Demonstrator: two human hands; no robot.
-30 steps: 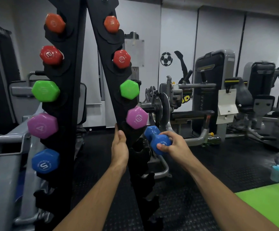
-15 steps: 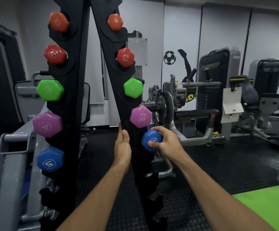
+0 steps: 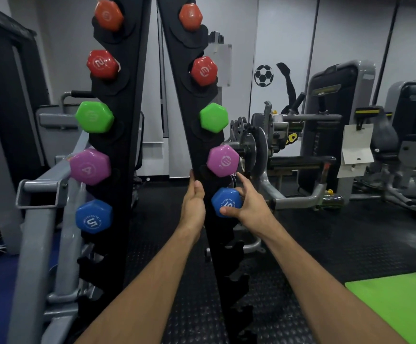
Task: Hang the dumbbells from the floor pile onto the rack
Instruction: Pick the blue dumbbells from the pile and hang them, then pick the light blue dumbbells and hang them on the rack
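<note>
Right hand [image 3: 249, 207] at the blue dumbbell [image 3: 226, 202], thumb under the near hex end, fingers loosely spread round its far side, cupping rather than clamping. Dumbbell seated in the fifth cradle down the right upright of the rack [image 3: 197, 135], directly beneath the purple dumbbell [image 3: 223, 160] and not touching it. Left hand [image 3: 194, 204] flat against the inner edge of that same upright, fingers straight and together, thumb alongside, level with the blue weight. Above on the right upright: green dumbbell [image 3: 214, 117], red dumbbell [image 3: 204, 71], orange dumbbell [image 3: 190, 16], one per cradle. Matching column on the left upright [image 3: 125, 120], with another blue one [image 3: 93, 216] at the fifth cradle, marked 5. Lower cradles on both uprights bare black hooks. Behind the rack, grey gym machines [image 3: 326, 150] on a dark rubber floor [image 3: 326, 244]. Green mat [image 3: 395, 304] at the floor's bottom right corner. Football sticker [image 3: 263, 75] on the white wall beyond.
</note>
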